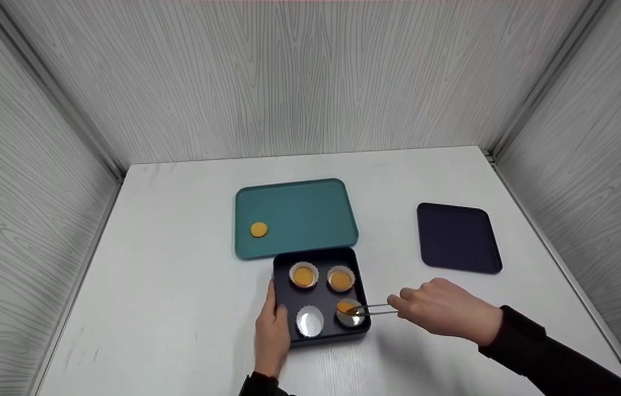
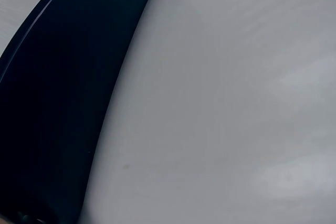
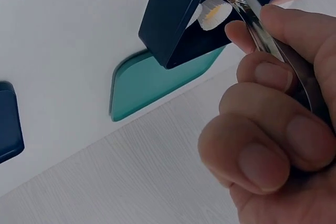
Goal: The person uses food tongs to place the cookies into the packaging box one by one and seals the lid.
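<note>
Head view gives us a white tabletop (image 1: 178, 247) with a deep navy baking pan (image 1: 322, 297) toward 6 o'clock of the picture's centre. We see the left hand (image 1: 273, 330) at the pan's 8 o'clock, gripping its side between thumb and fingers. The right hand (image 1: 437, 308), in a dark sleeve (image 1: 541, 346), is at the pan's 3 o'clock; right wrist view shows us its thumb and curled fingers pinching metal tongs (image 3: 257, 29).

Inside the pan we count four white fluted baking cups. The 11 o'clock cup (image 1: 292, 275) and the 1 o'clock cup (image 1: 340, 268) each hold an orange-yellow disc lying flat. The 7 o'clock cup (image 1: 310, 321) shows a shiny base. Over the 4 o'clock cup (image 1: 350, 320) the tongs hold a tilted orange disc (image 1: 345, 306); we cannot tell whether it touches the cup.

Between 11 and 12 o'clock from the pan lies a teal tray (image 1: 304, 214), one yellow disc (image 1: 258, 229) flat on its 8 o'clock side. We cannot tell whether pan and tray touch. Well apart, at 2 o'clock from the pan, is a square-ish navy tray (image 1: 459, 237).
</note>
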`<state>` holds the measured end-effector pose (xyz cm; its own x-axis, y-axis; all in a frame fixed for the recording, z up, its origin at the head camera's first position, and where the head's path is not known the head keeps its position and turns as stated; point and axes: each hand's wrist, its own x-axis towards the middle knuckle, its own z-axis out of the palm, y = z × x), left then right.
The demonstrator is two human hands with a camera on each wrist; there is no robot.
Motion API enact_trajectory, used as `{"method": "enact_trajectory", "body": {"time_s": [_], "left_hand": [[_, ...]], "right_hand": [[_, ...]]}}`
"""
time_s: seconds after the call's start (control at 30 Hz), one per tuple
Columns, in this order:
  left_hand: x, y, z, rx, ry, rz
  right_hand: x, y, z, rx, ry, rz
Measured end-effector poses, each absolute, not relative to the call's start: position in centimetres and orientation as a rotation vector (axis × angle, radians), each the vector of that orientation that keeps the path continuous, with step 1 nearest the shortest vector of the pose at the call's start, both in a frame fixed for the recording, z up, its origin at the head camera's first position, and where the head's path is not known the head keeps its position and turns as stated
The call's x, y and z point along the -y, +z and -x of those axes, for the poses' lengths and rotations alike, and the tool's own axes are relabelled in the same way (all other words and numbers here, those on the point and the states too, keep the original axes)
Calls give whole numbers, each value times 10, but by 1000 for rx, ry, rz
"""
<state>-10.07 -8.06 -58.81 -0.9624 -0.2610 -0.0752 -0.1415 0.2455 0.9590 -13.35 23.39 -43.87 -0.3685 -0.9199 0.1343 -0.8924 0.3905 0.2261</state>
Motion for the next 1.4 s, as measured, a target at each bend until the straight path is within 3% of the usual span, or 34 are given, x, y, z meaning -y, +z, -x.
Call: {"method": "enact_trajectory", "body": {"time_s": [0.53,1.4], "left_hand": [[80,-589,102,2398,-1827,-390],[80,-587,101,2383,-1827,-380]], "right_hand": [[-208,-430,124,2414,-446,-1534],[-201,-429,124,2450,-430,-1478]]}}
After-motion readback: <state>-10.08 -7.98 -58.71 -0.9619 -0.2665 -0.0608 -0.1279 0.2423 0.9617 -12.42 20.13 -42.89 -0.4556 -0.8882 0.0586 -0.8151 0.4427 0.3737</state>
